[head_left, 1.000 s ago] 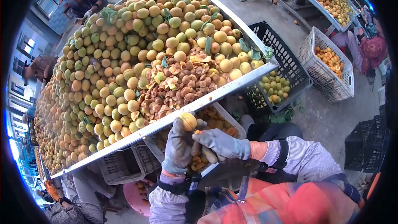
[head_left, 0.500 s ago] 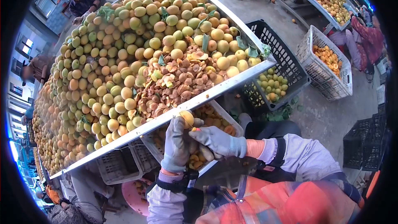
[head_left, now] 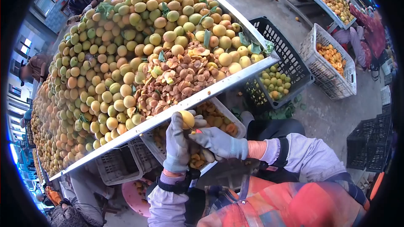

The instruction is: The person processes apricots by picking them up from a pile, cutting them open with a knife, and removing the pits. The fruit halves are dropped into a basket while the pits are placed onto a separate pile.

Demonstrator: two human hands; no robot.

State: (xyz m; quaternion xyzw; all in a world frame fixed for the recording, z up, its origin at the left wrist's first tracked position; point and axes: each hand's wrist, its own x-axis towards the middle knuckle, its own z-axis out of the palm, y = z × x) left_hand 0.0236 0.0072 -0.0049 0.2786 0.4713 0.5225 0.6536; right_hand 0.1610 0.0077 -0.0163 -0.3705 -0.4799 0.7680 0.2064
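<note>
Grey-gloved hands hold one apricot at the table's edge.

The left hand (head_left: 176, 143) pinches the round yellow-orange apricot (head_left: 187, 120) in closed fingertips, just below the metal rim of the long fruit-heaped table (head_left: 210, 91). The right hand (head_left: 213, 142) is curled tight around a small orange-tipped tool (head_left: 198, 131), right beside the fruit. A white plastic crate (head_left: 233, 115) of cut halves sits beneath both hands, and a mound of brown pits (head_left: 181, 80) lies near on the table.
</note>
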